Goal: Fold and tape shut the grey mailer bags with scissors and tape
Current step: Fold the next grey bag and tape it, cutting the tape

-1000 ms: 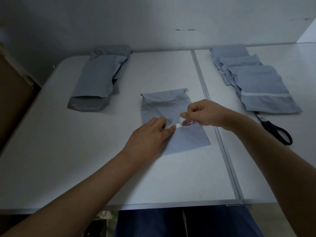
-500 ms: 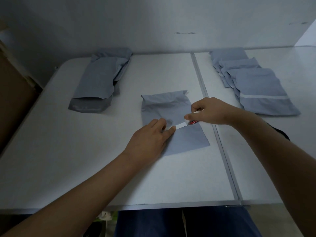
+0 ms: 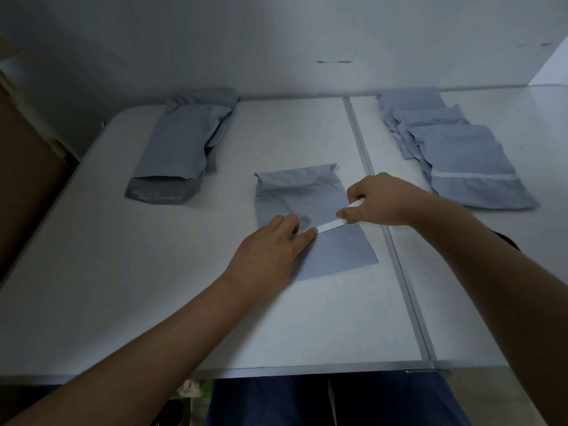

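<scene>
Two hands working: left hand (image 3: pixel 270 252) pressing flat, pinning tape (image 3: pixel 330 224) onto folded bag (image 3: pixel 307 204) mid-table; right hand (image 3: pixel 379 199) gripping tape roll (image 3: pixel 353 210), pulling rightward to stretch it.

Tape roll (image 3: pixel 353 214) mostly hidden inside right hand (image 3: pixel 379 199)

grey mailer bag (image 3: pixel 307 198), white tape strip (image 3: pixel 330 225), white table (image 3: pixel 123 272), red-marked tape roll (image 3: pixel 352 222).
</scene>
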A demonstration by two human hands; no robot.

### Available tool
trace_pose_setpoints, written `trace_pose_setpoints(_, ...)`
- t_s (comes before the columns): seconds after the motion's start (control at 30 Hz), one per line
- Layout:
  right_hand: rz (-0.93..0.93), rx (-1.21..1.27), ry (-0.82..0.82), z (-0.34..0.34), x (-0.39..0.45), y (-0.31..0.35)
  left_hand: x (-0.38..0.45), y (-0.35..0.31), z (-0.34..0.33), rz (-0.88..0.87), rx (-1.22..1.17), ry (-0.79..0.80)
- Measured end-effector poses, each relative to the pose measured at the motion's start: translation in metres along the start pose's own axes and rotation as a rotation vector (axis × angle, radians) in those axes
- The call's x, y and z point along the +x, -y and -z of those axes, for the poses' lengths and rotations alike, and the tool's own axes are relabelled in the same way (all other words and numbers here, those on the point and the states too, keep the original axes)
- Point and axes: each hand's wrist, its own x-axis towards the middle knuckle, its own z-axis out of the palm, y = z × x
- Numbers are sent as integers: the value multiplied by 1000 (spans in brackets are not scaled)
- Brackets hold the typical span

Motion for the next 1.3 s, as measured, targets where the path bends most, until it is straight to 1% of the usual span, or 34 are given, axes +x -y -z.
trace_pose_setpoints(0.2, 1, -125, -35, -1, -2, 3, 1, 0, 0, -18, 15, -8)
trace_pose_setpoints(0.33, -5, -171, -45, 0, -3, 6, 2, -1, 3, -17, 17, 26)
trace_pose_setpoints(0.53, -15, -165, -50, -2, -3, 7, 7, -8, 9, 6, 21, 48)
trace_pose_setpoints(0.63, -12, -73, -31, -4, -3, 2, 12, -10, 11, 2, 31, 67)
trace_pose_setpoints(0.73, 8, 68, 24, -5, -6, -1, 15, -12, 13, -1, 39, 92)
trace_pose_setpoints(0.8, 19, 255, 58, -8, -9, -4, 16, -14, 14, -5, 51, 98)
trace_pose_setpoints(0.87, -8, 466, 80, -13, -11, -6, 16, -14, 14, -6, 49, 94)
trace_pose_setpoints(0.97, -34, 654, 64, -23, -13, -10, 16, -15, 14, -10, 60, 104)
trace_pose_setpoints(1.1, -28, 755, -13, -27, -13, -13, 16, -16, 15, 1, 78, 109)
trace_pose_setpoints(1.3, -32, 779, -33, -21, -14, -22, 17, -17, 15, 13, 94, 129)
